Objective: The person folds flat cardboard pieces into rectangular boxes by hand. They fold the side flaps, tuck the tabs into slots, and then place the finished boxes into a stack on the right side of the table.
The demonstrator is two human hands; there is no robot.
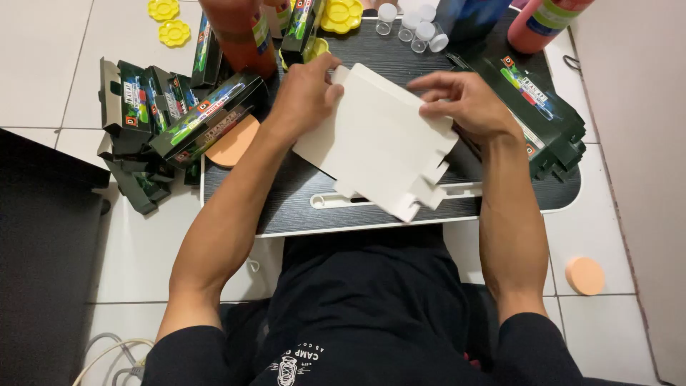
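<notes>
Both hands, left (304, 89) and right (464, 104), pinch a flat white carton (375, 146); uneven pressure could crease it.

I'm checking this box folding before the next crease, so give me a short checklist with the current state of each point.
1. Left hand grips the flat white carton blank at its top left edge: ok.
2. Right hand pinches the blank's upper right edge: ok.
3. Blank's bottom tabs hang free, not caught on the lap desk: ok.
4. Printed side faces down: cannot tell.
5. Finished dark green boxes lie clear of the blank: ok.
6. Small clear jars stand clear of both hands: ok.
</notes>
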